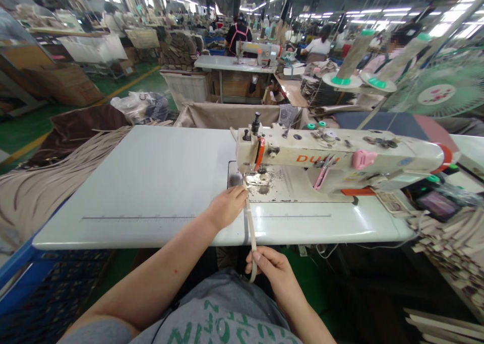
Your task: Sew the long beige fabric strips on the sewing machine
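A narrow beige fabric strap [251, 225] runs from under the needle area of a white sewing machine [287, 152] down past the table's front edge. My left hand [230, 203] lies at the needle plate, its fingers together and pressing on the strap close to the presser foot. Below the table edge, my right hand [270, 266] pinches the strap between thumb and fingers, and the strap's lower part curls under that hand. The needle tip and the strap's far end are hidden by the machine head and my left fingers.
A ruler line [151, 217] marks the white table [159, 173]. Long beige strips [75, 167] hang at the left, above a blue crate [49, 278]. More strips [454, 248] are piled right. Thread cones [351, 59] and a fan [438, 89] stand behind the machine. Several people work farther back.
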The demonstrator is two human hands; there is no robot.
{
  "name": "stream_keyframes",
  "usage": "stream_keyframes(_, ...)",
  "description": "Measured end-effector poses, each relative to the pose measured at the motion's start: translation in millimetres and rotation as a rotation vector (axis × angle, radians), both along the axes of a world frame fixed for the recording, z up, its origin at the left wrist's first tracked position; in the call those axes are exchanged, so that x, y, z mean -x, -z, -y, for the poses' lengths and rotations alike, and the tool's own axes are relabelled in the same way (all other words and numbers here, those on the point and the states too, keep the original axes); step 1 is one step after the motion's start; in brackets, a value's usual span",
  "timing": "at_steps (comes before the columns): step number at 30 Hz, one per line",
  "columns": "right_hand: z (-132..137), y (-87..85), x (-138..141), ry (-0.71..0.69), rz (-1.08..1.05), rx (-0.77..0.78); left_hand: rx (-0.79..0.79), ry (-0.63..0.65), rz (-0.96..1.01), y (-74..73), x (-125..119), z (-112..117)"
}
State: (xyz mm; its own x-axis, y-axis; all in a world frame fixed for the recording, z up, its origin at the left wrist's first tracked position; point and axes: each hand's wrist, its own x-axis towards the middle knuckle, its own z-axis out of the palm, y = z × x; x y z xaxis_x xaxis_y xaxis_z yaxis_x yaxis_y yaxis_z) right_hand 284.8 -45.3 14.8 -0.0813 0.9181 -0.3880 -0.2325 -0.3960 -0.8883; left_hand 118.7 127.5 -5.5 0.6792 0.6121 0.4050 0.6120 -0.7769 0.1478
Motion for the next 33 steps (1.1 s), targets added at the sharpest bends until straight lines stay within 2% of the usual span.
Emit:
stream_keyframes(12, -0.1, -0.6, 1.9, 0.003, -0.001, 0.017, -0.030, 0.015, 0.015, -1.4, 0.3, -0.2)
stream_keyframes(23, 1.7, 3.9, 0.5, -0.022, 0.022, 0.019, 0.059, -0.030, 0.016, 4.1, -4.9, -6.3)
stream_keyframes(33, -2.6, 4.2, 2.3, -0.004, 0.036, 0.007, 0.041, -0.017, 0.033, 5.3, -2.3, -2.7)
